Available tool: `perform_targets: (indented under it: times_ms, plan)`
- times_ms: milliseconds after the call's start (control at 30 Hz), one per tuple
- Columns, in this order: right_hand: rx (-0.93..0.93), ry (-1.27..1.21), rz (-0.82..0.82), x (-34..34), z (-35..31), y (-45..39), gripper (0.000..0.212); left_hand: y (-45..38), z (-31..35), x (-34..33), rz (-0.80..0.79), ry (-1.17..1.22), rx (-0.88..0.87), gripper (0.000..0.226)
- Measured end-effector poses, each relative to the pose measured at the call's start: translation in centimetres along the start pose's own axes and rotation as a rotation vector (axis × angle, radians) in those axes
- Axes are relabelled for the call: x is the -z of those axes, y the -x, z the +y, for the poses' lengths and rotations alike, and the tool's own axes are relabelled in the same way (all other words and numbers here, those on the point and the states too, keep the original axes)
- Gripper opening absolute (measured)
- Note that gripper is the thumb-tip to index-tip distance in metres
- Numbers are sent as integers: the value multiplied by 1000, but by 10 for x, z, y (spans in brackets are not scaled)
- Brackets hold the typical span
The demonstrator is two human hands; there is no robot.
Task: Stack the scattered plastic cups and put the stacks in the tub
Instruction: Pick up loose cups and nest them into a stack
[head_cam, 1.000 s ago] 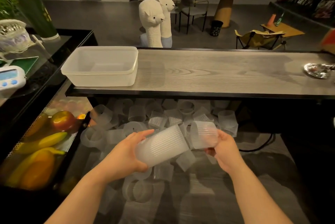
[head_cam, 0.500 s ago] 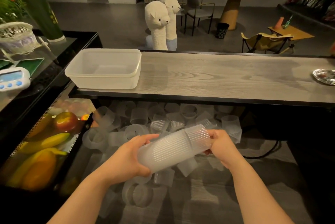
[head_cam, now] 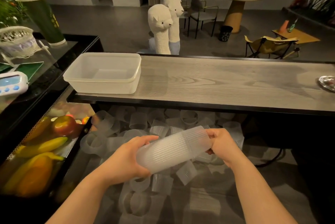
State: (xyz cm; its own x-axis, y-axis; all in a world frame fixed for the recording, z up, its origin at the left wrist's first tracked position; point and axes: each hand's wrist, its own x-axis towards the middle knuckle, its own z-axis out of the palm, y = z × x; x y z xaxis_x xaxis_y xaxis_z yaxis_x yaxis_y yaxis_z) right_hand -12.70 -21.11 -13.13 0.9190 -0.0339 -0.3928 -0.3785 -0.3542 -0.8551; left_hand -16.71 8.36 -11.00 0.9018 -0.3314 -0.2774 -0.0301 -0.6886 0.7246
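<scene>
Ribbed translucent cup stack, tilted, between both hands' fingers.

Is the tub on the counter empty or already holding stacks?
Empty: the tub shows only its bare floor; the stack is in both hands.

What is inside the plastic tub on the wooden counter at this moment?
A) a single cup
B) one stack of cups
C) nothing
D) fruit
C: the tub shows only its bare bottom, while the cup stack is held between the left hand and right hand.
</scene>
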Motion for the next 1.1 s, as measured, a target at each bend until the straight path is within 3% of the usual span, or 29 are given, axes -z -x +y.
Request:
perform_targets:
  times_ms: [167,333,433,567,633,733,833,867,967,1100]
  plan:
    - [31,29,6,1,-7,4,36,-9,4,4,13,-26,-20,91]
    - [-17,-287,-103,9,-7,23,20,-15,10,2,-27,-28,-59,91]
    - [-31,-317,-13,16,-7,27,8,-17,11,0,-35,-22,-60,90]
    - [110,-153,164,15,-14,35,18,-18,8,1,-10,-52,-58,88]
    - [204,-245,133,13,-15,40,19,-18,8,4,14,-54,-56,86]
    - [316,-463,82,14,-14,47,37,-17,8,7,28,-54,-48,87]
    - [357,-346,206,8,-14,46,23,-13,5,8,15,-61,-35,89]
    - [361,-298,216,3,-14,45,27,-12,5,8,12,-59,-36,90]
    - [390,-161,145,-15,-14,50,41,-9,5,6,22,-43,-44,91]
    - [398,-29,-32,-37,-13,58,42,-6,3,8,73,-38,-34,92]
